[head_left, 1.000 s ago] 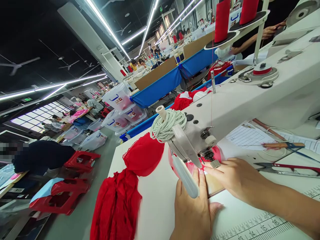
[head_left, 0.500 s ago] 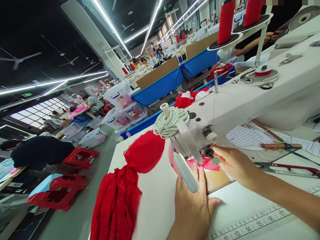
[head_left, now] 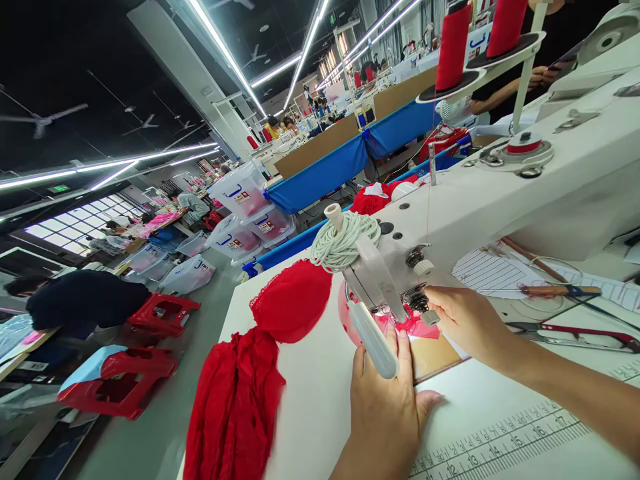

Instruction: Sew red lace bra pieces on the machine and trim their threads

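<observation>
Left grip (head_left: 387, 407) partly behind white lever (head_left: 373, 340)

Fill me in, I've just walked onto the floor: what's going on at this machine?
A person works at a white sewing machine, both hands at the needle. The left hand lies flat, fingertips against a small red fabric piece in front of the needle; the right hand touches it from the right. A red lace garment lies on the table left of the machine, and scissors rest beyond the right hand.
</observation>
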A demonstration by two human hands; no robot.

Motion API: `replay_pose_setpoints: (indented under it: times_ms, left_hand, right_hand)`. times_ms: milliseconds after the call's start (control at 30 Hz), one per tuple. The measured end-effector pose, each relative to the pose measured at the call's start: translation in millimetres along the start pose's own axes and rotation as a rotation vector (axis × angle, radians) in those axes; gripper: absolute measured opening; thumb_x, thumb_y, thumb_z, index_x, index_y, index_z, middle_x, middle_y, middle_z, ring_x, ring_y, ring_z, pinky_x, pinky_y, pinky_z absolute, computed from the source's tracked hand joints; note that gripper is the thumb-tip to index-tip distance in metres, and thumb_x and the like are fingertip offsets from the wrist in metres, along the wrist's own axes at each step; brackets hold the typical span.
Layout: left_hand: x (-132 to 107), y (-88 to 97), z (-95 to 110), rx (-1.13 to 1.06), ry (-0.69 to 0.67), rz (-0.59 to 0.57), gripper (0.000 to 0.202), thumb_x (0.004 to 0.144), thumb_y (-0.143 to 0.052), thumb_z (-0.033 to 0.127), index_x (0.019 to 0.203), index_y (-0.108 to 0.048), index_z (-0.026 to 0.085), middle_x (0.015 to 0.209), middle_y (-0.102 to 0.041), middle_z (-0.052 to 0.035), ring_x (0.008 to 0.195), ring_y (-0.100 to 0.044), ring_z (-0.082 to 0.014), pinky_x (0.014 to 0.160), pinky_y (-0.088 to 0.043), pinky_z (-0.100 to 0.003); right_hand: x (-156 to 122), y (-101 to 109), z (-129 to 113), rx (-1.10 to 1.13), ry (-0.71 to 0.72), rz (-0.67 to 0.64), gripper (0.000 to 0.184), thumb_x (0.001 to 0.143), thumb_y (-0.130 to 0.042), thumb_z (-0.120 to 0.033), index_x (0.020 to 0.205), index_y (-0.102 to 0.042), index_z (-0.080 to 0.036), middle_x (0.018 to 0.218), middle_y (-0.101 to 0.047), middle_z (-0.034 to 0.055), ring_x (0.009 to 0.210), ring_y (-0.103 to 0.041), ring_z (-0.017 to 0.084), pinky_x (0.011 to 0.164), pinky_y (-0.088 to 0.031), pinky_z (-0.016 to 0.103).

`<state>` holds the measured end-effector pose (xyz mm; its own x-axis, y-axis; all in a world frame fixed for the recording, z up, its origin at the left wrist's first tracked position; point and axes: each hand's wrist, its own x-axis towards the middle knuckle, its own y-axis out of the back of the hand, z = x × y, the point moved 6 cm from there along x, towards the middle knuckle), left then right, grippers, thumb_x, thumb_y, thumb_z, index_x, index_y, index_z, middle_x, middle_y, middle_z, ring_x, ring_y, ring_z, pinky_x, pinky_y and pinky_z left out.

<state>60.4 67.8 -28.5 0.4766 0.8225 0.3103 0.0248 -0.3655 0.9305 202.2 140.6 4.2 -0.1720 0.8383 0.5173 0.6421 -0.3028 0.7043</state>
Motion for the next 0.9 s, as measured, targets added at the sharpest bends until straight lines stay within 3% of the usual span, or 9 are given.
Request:
replay_pose_setpoints:
  times_ms: [300, 433, 533, 667, 900]
  left_hand:
    - [-0.2, 3.2, 1.7, -0.019, -0.016, -0.015, 0.073, 0.081, -0.053, 0.063, 0.134, -0.050, 0.013, 0.133, -0.055, -0.0150, 0.109, -0.055, -0.0342, 0.089, -0.046, -0.049]
    - [-0.9, 3.6, 1.6, -0.004, -0.032, -0.008, 0.072, 0.083, -0.049, 0.064, 0.134, -0.050, 0.012, 0.129, -0.058, -0.0152, 0.108, -0.056, -0.0335, 0.090, -0.045, -0.048]
    - [-2.9, 4.6, 1.5, 0.010, -0.055, 0.024, 0.077, 0.085, -0.039, 0.067, 0.134, -0.049, 0.008, 0.128, -0.059, -0.0163, 0.108, -0.057, -0.0325, 0.093, -0.042, -0.047]
    - [-5.7, 6.7, 0.6, 0.026, -0.077, 0.055, 0.079, 0.088, -0.027, 0.068, 0.133, -0.050, 0.006, 0.134, -0.055, -0.0155, 0.109, -0.056, -0.0315, 0.094, -0.041, -0.045]
    - [-7.6, 10.4, 0.1, 0.062, -0.124, 0.084, 0.075, 0.090, -0.024, 0.065, 0.131, -0.053, 0.009, 0.132, -0.057, -0.0127, 0.109, -0.056, -0.0317, 0.093, -0.039, -0.043]
  right_hand:
    - [-0.4, -3.1, 2.0, 0.042, 0.007, -0.045, 0.028, 0.085, -0.039, -0.017, 0.057, -0.042, -0.022, 0.046, -0.045, -0.0052, 0.043, -0.038, 0.010, 0.043, -0.024, 0.022]
    - [-7.7, -8.2, -1.0, 0.066, 0.070, -0.083, 0.027, 0.086, -0.037, -0.014, 0.065, -0.053, -0.021, 0.055, -0.056, -0.0020, 0.048, -0.048, 0.012, 0.048, -0.036, 0.023]
    - [-17.8, -7.9, -13.7, 0.039, 0.233, -0.092, 0.030, 0.086, -0.037, -0.010, 0.067, -0.059, -0.019, 0.070, -0.063, 0.0052, 0.067, -0.056, 0.018, 0.062, -0.045, 0.030]
    - [-30.5, -7.2, -28.7, 0.049, 0.414, -0.145, 0.036, 0.085, -0.035, -0.005, 0.069, -0.063, -0.018, 0.061, -0.057, 0.0038, 0.066, -0.051, 0.020, 0.070, -0.045, 0.035]
    - [-32.9, -8.8, -26.0, 0.064, 0.399, -0.161, 0.035, 0.085, -0.035, -0.005, 0.081, -0.068, -0.018, 0.071, -0.065, 0.0057, 0.070, -0.053, 0.020, 0.075, -0.041, 0.037]
